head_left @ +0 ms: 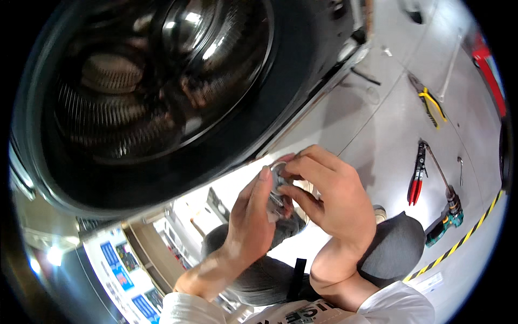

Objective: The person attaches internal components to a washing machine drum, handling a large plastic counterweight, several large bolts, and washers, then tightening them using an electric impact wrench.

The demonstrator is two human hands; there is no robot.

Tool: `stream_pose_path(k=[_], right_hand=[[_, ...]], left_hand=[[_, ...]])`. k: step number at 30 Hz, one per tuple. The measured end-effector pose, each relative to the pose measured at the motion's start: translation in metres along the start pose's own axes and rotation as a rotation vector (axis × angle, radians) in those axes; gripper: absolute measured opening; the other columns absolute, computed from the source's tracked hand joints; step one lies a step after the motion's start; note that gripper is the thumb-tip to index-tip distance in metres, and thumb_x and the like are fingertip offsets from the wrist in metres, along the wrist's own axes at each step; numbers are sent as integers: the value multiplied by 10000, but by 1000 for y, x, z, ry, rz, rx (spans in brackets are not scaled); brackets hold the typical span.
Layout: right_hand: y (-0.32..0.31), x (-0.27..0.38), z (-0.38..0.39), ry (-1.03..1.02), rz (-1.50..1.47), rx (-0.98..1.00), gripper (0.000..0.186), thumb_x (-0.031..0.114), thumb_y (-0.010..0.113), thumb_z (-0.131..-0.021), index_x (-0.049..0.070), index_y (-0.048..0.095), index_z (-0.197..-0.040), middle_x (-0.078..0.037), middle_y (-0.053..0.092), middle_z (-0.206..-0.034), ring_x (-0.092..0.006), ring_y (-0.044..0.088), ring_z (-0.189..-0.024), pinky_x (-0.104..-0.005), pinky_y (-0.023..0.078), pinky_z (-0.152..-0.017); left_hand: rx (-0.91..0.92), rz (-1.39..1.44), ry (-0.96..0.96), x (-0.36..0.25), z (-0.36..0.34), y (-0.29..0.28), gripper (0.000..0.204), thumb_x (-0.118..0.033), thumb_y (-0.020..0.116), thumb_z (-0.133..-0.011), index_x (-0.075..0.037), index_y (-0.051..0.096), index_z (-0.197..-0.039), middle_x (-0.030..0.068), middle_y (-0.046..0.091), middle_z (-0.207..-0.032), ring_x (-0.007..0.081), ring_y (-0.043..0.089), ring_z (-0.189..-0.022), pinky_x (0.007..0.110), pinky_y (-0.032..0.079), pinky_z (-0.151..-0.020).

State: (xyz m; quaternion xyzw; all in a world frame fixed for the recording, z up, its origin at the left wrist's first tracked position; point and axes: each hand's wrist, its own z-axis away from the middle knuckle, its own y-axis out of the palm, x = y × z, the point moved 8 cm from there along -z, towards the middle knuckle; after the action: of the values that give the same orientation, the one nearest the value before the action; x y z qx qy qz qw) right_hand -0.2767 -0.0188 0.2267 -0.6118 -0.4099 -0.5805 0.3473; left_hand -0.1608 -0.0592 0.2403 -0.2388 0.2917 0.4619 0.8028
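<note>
Between both hands, in front of a large dark machine front [226, 178] with a round glass window [178, 81], is a small round greyish part [279, 181] with a pale rim. Blur and my fingers hide much of it, so I cannot make out its kind. My left hand [249, 218] supports the part from the left, with its thumb along the near side. Closed around the right side, my right hand [340, 197] pinches the part with its thumb and fingertips.
Yellow-handled pliers [429, 100], red-handled pliers [417, 175] and a teal-and-black power driver [453, 216] with a long bit lie on the pale floor at right. A thin metal tool [460, 168] is near them. Black-and-yellow tape [458, 237] edges the floor. My grey-clad knee [394, 248] is close by.
</note>
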Motion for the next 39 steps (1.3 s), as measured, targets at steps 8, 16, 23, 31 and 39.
stream_pose_path(k=[8,16,23,31,39], right_hand=[[78,-41,26,50,-160,10,120,22,664,-779,-10,611,-881,-145,595,-822,-330,596,-751,-364,467,-657],[156,-111,59,279,-850,-158,148,39,678,-843,-25,634,-970,-73,657,-922,-136,612,-815,-261,489,-760],[227,-108,71,256,-1222,-240,183,81,652,-879,-28,627,-1024,-90,659,-949,-156,623,-844,-291,508,-792],[266,-105,54,179,-1308,-418,163,106,604,-924,-11,624,-1035,-86,661,-933,-166,627,-862,-313,501,-832],[270,-118,45,131,-998,-714,161,99,628,-909,-27,629,-1009,-76,660,-879,-146,628,-812,-292,514,-808]], left_hand=[[-81,-33,-12,53,-1,-83,413,-363,405,-1010,2,564,-1119,34,545,-802,112,469,-650,237,381,-615],[-53,-352,386,66,-11,-130,487,-345,317,-1040,-3,443,-1363,1,495,-688,69,469,-663,209,376,-595],[-59,-158,458,63,6,-188,498,-346,337,-1035,-3,413,-1389,39,521,-1015,65,479,-672,224,402,-595],[-88,171,427,77,20,-251,466,-348,356,-1025,-5,505,-1303,132,569,-1206,115,482,-694,247,403,-609],[-77,254,404,80,36,-272,467,-302,357,-1021,57,499,-1283,215,563,-1197,106,473,-622,238,364,-566]])
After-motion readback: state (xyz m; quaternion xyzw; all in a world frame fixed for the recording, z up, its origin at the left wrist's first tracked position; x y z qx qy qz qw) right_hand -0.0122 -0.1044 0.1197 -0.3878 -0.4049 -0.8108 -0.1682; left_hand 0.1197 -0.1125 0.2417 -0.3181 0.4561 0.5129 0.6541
